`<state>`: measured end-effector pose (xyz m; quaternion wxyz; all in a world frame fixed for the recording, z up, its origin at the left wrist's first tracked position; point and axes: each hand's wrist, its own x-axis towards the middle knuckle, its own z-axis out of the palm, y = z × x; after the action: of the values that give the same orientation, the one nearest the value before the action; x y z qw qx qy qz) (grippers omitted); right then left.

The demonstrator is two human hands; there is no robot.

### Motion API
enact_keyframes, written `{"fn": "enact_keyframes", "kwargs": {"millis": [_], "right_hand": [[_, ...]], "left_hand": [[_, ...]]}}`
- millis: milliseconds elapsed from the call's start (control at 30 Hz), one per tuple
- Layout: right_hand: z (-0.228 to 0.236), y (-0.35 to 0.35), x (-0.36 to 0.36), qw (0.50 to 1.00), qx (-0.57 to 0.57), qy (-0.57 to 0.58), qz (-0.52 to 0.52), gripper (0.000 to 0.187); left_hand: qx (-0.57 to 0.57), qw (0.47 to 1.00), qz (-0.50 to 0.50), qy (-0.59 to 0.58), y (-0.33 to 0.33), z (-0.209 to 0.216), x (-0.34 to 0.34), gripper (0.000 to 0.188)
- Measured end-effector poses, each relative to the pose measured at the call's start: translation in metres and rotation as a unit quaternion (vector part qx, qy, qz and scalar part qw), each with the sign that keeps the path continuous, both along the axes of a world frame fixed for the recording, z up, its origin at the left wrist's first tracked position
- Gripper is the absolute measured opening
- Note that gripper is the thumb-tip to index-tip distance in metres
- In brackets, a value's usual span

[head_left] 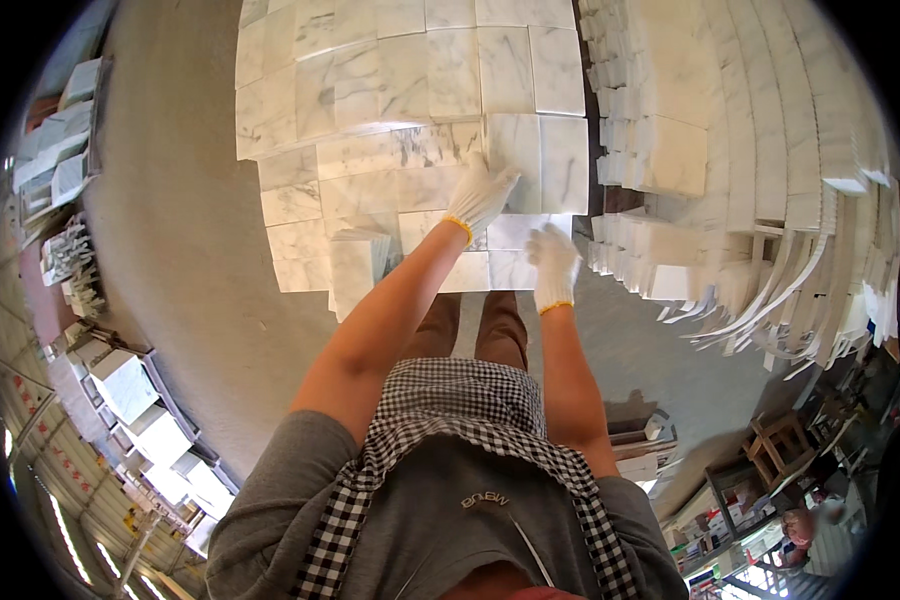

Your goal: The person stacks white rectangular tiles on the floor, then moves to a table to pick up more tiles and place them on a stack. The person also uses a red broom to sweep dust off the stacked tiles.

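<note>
A broad stack of white, grey-veined marble tiles (407,70) lies before me, in rows at stepped heights. My left hand (480,192), in a white knitted glove with a yellow cuff, lies over the tiles beside a taller tile (514,150). Its thumb is stretched away from the fingers, and I see nothing held in it. My right hand (554,264), gloved alike, is at the right end of the near row, next to a low tile (515,230). Its fingers look bent and blurred; whether they grip anything is unclear. A small upright pile of tiles (358,262) stands left of my left forearm.
Another large stack of stone tiles and strips (675,150) rises on the right across a narrow gap, with thin strips (770,310) jutting from its near end. Grey floor (185,200) runs along the left. Stone slabs (130,385) stand farther left. A wooden stool (778,447) is at lower right.
</note>
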<state>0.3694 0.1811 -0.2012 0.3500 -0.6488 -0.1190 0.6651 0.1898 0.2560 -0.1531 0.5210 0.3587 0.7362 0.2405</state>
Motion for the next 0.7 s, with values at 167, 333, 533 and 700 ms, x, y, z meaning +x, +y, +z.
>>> {"fn": "enact_keyframes", "kwargs": {"millis": [167, 333, 533, 700], "right_hand": [[0.009, 0.050, 0.032, 0.939, 0.210, -0.265, 0.066, 0.060], [0.045, 0.120, 0.005, 0.942, 0.157, -0.198, 0.220, 0.065], [0.019, 0.108, 0.006, 0.857, 0.286, -0.350, 0.249, 0.063], [0.033, 0.104, 0.000, 0.831, 0.248, -0.420, 0.267, 0.064]], "left_hand": [[0.096, 0.993, 0.066, 0.018, 0.003, -0.009, 0.009, 0.069], [-0.008, 0.997, 0.067, -0.047, 0.016, 0.029, 0.008, 0.081], [0.068, 0.995, 0.075, -0.018, 0.010, 0.016, 0.009, 0.076], [0.051, 0.994, 0.098, 0.018, 0.014, 0.010, 0.015, 0.061]]}}
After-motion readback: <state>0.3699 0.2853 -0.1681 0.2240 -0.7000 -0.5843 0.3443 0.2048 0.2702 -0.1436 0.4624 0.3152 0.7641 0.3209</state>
